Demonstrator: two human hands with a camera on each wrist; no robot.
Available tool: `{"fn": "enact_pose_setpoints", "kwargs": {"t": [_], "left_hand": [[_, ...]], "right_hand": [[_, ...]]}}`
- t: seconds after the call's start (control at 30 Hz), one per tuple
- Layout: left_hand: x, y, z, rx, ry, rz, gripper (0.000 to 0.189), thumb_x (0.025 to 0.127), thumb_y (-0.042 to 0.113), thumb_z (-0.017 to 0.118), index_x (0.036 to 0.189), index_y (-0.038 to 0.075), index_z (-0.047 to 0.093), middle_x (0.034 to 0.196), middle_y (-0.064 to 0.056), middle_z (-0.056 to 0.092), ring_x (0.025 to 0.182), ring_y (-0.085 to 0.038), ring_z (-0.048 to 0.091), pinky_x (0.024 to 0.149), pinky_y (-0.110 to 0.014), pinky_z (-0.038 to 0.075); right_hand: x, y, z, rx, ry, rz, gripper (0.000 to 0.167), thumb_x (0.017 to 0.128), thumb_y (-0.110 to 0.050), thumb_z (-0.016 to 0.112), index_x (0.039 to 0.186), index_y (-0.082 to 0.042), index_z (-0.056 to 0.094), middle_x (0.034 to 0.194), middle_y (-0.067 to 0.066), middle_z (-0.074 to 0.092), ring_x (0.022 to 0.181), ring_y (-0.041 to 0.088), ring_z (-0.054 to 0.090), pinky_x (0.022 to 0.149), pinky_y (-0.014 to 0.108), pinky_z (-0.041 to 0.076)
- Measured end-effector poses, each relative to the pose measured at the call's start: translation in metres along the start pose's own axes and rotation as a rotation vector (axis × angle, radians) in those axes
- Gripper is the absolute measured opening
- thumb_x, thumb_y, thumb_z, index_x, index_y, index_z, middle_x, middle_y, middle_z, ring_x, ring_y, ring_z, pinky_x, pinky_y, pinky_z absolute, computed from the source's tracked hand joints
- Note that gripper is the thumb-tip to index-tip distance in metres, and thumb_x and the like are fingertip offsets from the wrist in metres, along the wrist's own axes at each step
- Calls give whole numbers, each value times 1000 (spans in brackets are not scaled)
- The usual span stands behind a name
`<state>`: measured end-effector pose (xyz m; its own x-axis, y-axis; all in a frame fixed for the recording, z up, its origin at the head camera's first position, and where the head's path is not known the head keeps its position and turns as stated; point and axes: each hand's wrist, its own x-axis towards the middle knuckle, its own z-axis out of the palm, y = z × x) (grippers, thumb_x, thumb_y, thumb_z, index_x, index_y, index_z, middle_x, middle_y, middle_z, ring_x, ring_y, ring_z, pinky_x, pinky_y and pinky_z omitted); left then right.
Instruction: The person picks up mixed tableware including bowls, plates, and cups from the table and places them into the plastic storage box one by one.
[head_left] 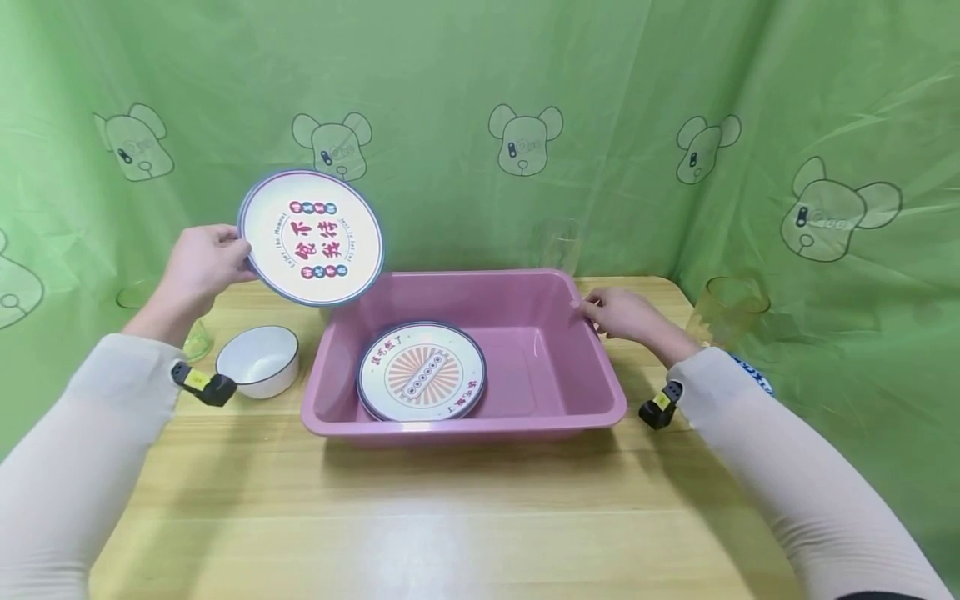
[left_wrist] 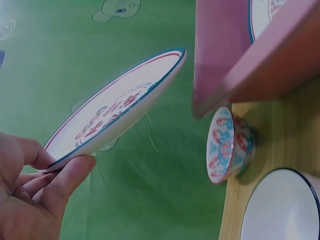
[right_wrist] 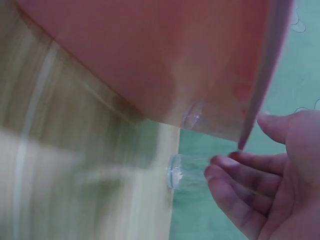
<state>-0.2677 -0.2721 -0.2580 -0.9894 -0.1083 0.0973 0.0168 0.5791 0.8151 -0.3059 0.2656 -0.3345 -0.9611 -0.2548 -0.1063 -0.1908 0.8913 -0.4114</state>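
My left hand (head_left: 204,265) pinches a white plate (head_left: 313,237) by its left edge, thumb on one face and fingers on the other. The plate has a blue rim and red lettering, and is raised above the back left of a pink plastic basin (head_left: 517,427). Inside the basin, toward its left, lies another patterned plate (head_left: 422,372) with an orange sunburst design. My right hand (head_left: 626,315) grips the basin's right rim near the back corner; in the right wrist view its thumb and fingers (right_wrist: 245,172) are on either side of the rim.
A white bowl with a dark rim (head_left: 258,360) stands left of the basin, near a small red-and-blue patterned bowl (left_wrist: 231,145). A clear glass (head_left: 562,246) is behind the basin, a yellowish glass (head_left: 727,312) to the right, a greenish glass (head_left: 197,342) to the left. Green curtain (head_left: 450,67) hangs behind.
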Motion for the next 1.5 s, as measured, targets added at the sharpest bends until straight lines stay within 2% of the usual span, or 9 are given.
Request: {"fn": "enact_pose_setpoints", "kwargs": {"t": [0.1,0.27,0.4,0.6,0.8,1.07,1.3,1.4,1.5], "left_hand": [[0,3,4,-19,-11,7,43,97,7,42,135,-13,47,119,-32,56,69,0,61,73,-19,57],[-1,8,12,-34,-38,17,43,97,7,42,136,-11,48,119,-30,57,73,-1,61,74,-18,56],[-1,12,19,-57,-64,22,44,98,7,43,139,-11,45,122,-31,57,75,-2,61,76,-19,56],[0,16,31,-112,-91,42,44,99,6,42,139,-12,43,124,-33,56,75,-1,63,77,-20,56],[0,17,44,-144,-117,48,44,100,8,43,140,-11,44,127,-32,55,78,-2,63,78,-20,56],[3,19,63,-211,-122,56,42,101,8,44,139,-11,44,127,-32,56,82,-8,64,79,-22,56],[4,23,81,-275,-139,15,42,103,12,45,140,-8,44,129,-28,54,106,-33,62,84,-26,56],[5,25,87,-295,-144,3,42,103,13,45,141,-7,44,132,-26,53,113,-36,59,86,-28,56],[8,27,94,-301,-144,6,42,103,13,46,140,-6,45,133,-24,53,115,-35,59,88,-31,55]], "right_hand": [[2,-5,-5,-32,50,-16,47,103,-38,46,116,4,62,100,20,67,86,32,64,71,44,54],[5,-17,-11,-34,151,-15,52,103,-42,45,127,2,59,122,23,62,109,40,59,91,55,48],[8,-28,-14,-15,206,-5,56,101,-48,45,131,-2,58,128,20,60,113,39,57,93,55,47],[11,-45,-22,25,246,-42,54,101,-47,46,131,-4,58,129,20,60,114,38,57,93,56,46],[16,-63,-26,47,229,-56,52,101,-47,48,132,-7,58,130,17,60,115,35,58,96,54,46],[27,-79,-20,134,199,-90,52,101,-45,50,134,-5,55,130,17,59,118,33,54,99,52,44],[35,-91,-9,348,175,-121,48,101,-37,53,135,-3,53,117,19,62,102,33,62,88,45,53],[39,-95,-6,431,147,-120,49,102,-37,52,136,-3,51,117,20,61,104,34,61,90,45,53],[42,-98,-5,500,130,-108,51,101,-39,52,139,-4,49,122,19,60,108,33,61,94,45,52]]}}
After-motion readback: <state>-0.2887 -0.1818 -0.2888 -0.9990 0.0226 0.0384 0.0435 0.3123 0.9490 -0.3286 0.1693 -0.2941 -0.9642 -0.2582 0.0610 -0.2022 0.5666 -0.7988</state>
